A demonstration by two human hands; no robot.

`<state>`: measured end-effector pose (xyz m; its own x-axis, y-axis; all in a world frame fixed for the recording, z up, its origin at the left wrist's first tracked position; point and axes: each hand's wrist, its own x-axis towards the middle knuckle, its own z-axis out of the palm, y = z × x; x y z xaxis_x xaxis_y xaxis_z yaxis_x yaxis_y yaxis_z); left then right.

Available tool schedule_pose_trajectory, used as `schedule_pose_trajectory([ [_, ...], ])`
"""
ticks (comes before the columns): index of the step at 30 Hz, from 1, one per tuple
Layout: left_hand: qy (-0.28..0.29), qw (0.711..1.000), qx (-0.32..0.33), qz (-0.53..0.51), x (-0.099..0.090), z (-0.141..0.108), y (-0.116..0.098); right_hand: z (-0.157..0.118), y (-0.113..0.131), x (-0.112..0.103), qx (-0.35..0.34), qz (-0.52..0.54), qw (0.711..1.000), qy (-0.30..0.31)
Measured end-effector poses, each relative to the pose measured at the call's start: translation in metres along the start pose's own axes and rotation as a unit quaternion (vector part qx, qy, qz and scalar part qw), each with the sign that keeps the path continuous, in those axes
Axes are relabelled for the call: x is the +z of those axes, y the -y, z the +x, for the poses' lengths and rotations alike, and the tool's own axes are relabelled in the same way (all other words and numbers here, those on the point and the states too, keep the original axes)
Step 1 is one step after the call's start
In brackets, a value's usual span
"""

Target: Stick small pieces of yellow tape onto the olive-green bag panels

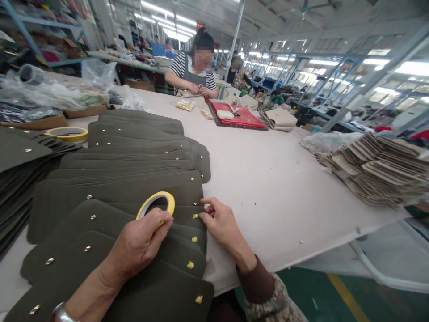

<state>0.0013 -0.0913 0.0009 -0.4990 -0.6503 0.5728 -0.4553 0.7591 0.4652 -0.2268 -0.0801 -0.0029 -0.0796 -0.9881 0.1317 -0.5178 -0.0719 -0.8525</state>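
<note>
My left hand (144,239) is closed on a roll of yellow tape (170,203), held above overlapping dark olive panels (161,185). My right hand (223,221) is at the panels' right edge, thumb and forefinger apart. Its thumb tip is beside a small yellow tape piece (195,216) on one panel, and the forefinger is near a metal eyelet (195,204). More tape pieces (190,264) mark the right ends of the nearer panels. Gold-coloured eyelets (88,248) show along their left parts. Whether the right fingers touch the panel edge is hard to tell.
Another yellow tape roll (67,133) lies at left beside a stack of dark panels (20,152). Across the pale table (254,188), a co-worker (194,67) handles a beige piece near a red tray (239,117). Folded beige pieces (378,167) are piled at right.
</note>
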Motion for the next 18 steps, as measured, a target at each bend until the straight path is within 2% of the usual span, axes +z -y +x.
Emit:
schedule_pose_trajectory([
  [5,-0.06,0.994,-0.013,0.088,0.0,-0.001,0.009,0.013,0.02,-0.007,-0.038,0.087,0.995,-0.013],
  [11,-0.077,0.989,-0.029,0.121,-0.001,-0.003,0.01,0.031,0.017,-0.007,-0.053,0.143,0.988,-0.033],
  [15,-0.076,0.989,-0.037,0.118,-0.001,-0.003,0.01,0.044,0.014,-0.002,-0.091,0.128,0.986,-0.055],
  [18,-0.092,0.986,-0.037,0.132,0.001,-0.004,0.012,0.049,0.011,-0.002,-0.076,0.086,0.993,-0.03],
])
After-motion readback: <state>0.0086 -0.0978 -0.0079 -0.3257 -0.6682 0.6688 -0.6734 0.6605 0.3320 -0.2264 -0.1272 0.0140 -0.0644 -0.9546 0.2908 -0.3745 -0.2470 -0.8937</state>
